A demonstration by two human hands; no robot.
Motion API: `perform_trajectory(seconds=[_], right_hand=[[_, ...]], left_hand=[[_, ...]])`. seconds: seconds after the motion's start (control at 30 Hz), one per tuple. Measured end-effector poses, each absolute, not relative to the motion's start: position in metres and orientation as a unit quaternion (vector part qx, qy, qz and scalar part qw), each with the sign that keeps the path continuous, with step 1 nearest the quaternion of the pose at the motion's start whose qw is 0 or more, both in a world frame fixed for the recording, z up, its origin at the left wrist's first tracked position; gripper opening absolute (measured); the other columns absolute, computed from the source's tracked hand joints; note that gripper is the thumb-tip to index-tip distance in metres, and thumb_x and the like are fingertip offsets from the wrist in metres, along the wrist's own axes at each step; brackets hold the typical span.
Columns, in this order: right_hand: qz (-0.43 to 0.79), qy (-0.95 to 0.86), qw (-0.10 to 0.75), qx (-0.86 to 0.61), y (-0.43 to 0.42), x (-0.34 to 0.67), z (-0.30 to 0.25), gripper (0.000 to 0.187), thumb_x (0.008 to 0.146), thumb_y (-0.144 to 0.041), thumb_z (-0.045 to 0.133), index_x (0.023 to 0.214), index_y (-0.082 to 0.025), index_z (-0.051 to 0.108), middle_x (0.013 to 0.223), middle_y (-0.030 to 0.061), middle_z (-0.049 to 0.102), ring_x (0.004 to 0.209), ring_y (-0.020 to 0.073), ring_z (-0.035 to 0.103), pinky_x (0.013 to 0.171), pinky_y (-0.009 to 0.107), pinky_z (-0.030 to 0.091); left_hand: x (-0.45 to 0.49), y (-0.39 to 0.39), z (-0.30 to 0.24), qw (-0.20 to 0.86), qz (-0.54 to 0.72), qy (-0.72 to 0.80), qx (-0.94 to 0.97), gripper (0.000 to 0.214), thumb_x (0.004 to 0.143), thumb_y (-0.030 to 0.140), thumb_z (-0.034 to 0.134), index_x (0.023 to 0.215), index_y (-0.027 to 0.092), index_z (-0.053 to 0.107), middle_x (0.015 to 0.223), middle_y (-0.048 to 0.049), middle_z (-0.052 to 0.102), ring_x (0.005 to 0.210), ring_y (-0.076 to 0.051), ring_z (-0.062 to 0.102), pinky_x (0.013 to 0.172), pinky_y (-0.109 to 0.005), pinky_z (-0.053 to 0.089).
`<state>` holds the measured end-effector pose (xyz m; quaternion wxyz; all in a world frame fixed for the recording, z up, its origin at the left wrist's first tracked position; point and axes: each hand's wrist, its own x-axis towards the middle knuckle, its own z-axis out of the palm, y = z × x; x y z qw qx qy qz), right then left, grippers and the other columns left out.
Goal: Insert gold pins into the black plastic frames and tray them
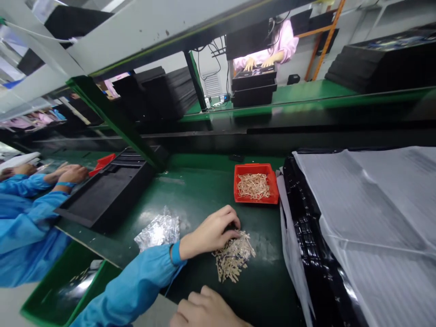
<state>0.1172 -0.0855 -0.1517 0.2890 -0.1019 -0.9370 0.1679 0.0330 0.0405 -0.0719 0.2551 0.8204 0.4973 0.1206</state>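
Note:
My left hand [213, 231], in a blue sleeve with a blue wristband, comes in from the left over a loose pile of small beige strip-like pieces [231, 263] on the green work surface. Its thumb and fingers curl together at the pile's upper edge; what is between the fingertips is hidden. At the bottom edge is my right hand [206, 311], fingers folded and tips out of sight, nearer to me than the pile. Beyond the pile stands a red bin [257, 202] holding many similar strips. A crumpled clear plastic bag [158, 234] lies left of my left hand.
On the right is a tall stack of black trays [306, 236] covered by white sheet material [378, 200]. A black tray [102, 190] stands to the left, beside a co-worker's hands [71, 175]. A green bin [64, 290] sits below the table edge. A green post [112, 120] rises behind.

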Motion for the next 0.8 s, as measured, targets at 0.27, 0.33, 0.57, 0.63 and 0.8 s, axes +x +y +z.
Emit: perform_trajectory(seconds=[0.27,0.33,0.57,0.63,0.8], right_hand=[[0.157,-0.937,0.274,-0.151,-0.071,0.126,-0.143,0.061,0.092,-0.075,0.059,0.072,-0.018,0.069,0.062,0.0041,0.071,0.053,0.0191,0.066,0.049,0.032,0.049],[0.169,-0.913,0.332,-0.167,-0.067,0.126,-0.136,0.072,0.092,-0.084,0.05,0.064,-0.019,0.065,0.056,0.0035,0.068,0.047,0.0182,0.063,0.045,0.031,0.044],[0.477,-0.62,0.534,-0.32,-0.056,0.165,-0.074,0.042,0.11,-0.048,0.049,0.083,-0.021,0.067,0.069,0.0002,0.073,0.064,0.0131,0.07,0.06,0.023,0.052],[0.614,-0.442,0.547,-0.358,-0.054,0.179,-0.063,0.039,0.106,-0.051,0.057,0.085,-0.022,0.071,0.076,0.0022,0.075,0.07,0.014,0.07,0.068,0.023,0.056],[0.762,-0.285,0.524,-0.252,-0.048,0.188,-0.067,0.04,0.095,-0.058,0.073,0.089,-0.019,0.08,0.077,0.0069,0.077,0.065,0.014,0.066,0.064,0.025,0.055]], left_hand=[[0.043,0.04,-0.087,0.203,0.198,0.494,0.822,0.017,0.105,0.031,0.069,0.113,0.016,0.071,0.11,-0.0059,0.074,0.092,-0.019,0.073,0.08,-0.037,0.064],[0.04,0.037,-0.081,0.18,0.236,0.494,0.817,0.015,0.105,0.031,0.068,0.108,0.016,0.071,0.102,-0.0038,0.073,0.084,-0.017,0.072,0.075,-0.034,0.063],[0.027,0.011,-0.045,0.01,0.335,0.441,0.832,0.036,0.106,0.003,0.043,0.134,0.017,0.062,0.094,-0.0036,0.067,0.078,-0.015,0.065,0.068,-0.028,0.057],[0.023,0.002,-0.033,-0.044,0.334,0.391,0.857,0.042,0.104,0.003,0.043,0.14,0.017,0.061,0.096,-0.0064,0.068,0.082,-0.018,0.065,0.067,-0.03,0.056],[0.016,-0.014,-0.013,-0.109,0.308,0.32,0.889,0.034,0.104,0.007,0.052,0.136,0.008,0.063,0.091,-0.0081,0.07,0.082,-0.021,0.067,0.064,-0.034,0.055]])
